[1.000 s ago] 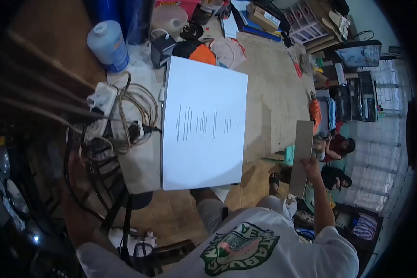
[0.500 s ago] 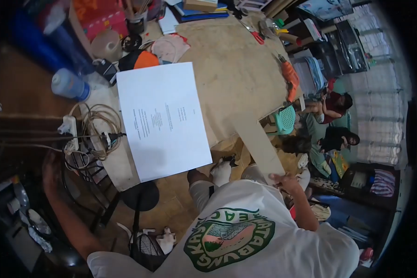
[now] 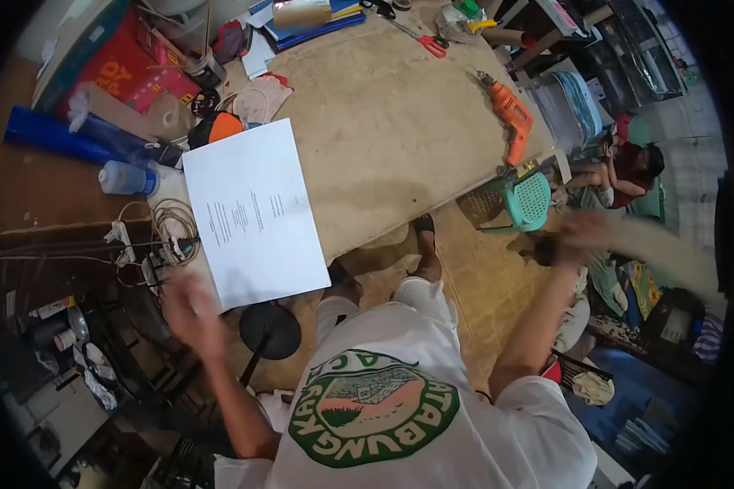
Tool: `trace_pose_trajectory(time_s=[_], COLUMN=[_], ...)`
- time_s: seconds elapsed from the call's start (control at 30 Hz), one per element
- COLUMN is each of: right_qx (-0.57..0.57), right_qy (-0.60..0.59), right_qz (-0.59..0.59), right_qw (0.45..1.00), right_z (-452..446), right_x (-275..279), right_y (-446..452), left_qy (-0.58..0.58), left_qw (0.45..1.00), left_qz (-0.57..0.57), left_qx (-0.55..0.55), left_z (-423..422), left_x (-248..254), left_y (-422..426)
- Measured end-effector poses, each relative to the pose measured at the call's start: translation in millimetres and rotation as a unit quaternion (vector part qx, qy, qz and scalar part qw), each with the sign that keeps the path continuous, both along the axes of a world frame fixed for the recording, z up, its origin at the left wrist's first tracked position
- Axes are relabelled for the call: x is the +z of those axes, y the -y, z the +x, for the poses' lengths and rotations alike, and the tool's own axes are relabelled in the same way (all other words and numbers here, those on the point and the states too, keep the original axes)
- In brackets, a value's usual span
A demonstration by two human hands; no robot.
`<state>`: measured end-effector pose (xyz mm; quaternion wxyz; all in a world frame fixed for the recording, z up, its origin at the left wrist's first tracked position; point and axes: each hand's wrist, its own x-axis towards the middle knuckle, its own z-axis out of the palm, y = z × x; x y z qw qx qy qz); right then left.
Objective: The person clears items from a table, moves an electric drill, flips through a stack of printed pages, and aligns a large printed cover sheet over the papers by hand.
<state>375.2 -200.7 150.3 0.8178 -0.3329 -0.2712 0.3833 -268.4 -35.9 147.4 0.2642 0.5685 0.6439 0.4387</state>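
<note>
- Board strip (image 3: 669,254): my camera shows it blurred, at far right.
- Left hand (image 3: 194,314): blurred too; I cannot tell its fingers.
- Printed sheet (image 3: 257,216) lies on the table (image 3: 383,138), near this hand.
- Right hand (image 3: 583,236) grasps the strip's near end.

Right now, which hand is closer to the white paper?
Left. The left hand is beside the white paper, near one corner; the right hand is far to the right, past the green stool.

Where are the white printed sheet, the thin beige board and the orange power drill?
White printed sheet (image 3: 257,218): head view, its middle.
Thin beige board (image 3: 665,249): head view, its blurred middle.
Orange power drill (image 3: 510,112): head view, its body.
</note>
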Motion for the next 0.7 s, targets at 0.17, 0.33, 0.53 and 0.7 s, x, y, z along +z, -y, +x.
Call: trace_pose_trajectory(time_s=[0.17,0.33,0.53,0.7], right_qx=[0.074,-0.013,0.367,0.284], right_qy=[-0.043,0.134,-0.234,0.360], right_qz=[-0.559,-0.393,0.040,-0.565], right_qw=[0.825,0.910,0.899,0.686], right_z=[-44,91,141,65], right_x=[-158,-103,-45,-138], right_y=[-25,-71,-148,-127], left_qy=[-0.068,0.200,0.593,0.451], left_qw=[0.973,0.845,0.673,0.743], left_qz=[-0.198,-0.480,-0.347,-0.292], left_qx=[-0.095,0.130,0.275,0.399], left_z=[95,147,216,178], left_x=[-88,-169,-182,-150], left_y=[158,259,279,196])
